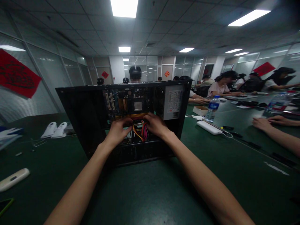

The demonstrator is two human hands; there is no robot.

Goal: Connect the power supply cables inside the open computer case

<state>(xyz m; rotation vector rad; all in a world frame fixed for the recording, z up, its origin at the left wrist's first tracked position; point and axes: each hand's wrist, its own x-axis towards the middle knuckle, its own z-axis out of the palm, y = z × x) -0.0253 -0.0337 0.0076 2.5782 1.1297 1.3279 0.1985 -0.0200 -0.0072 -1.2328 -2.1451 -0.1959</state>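
An open computer case stands on the green counter, side panel off and one motherboard exposed. Both hands, left and right, curl their fingers on one bundle of coloured wires, apparently not yet fully seated. Beyond: one water bottle, one white power strip, two white objects.

Both forearms cross a bare stretch of green worktop in front of the open computer case; nothing lies in that lane. Inside the case, a bundle of coloured wires crowds the gap between the left hand and right hand, with the motherboard just above. To the right, a water bottle, a white power strip and a neighbour's forearm narrow the way. To the left, 2 white devices stand well apart.
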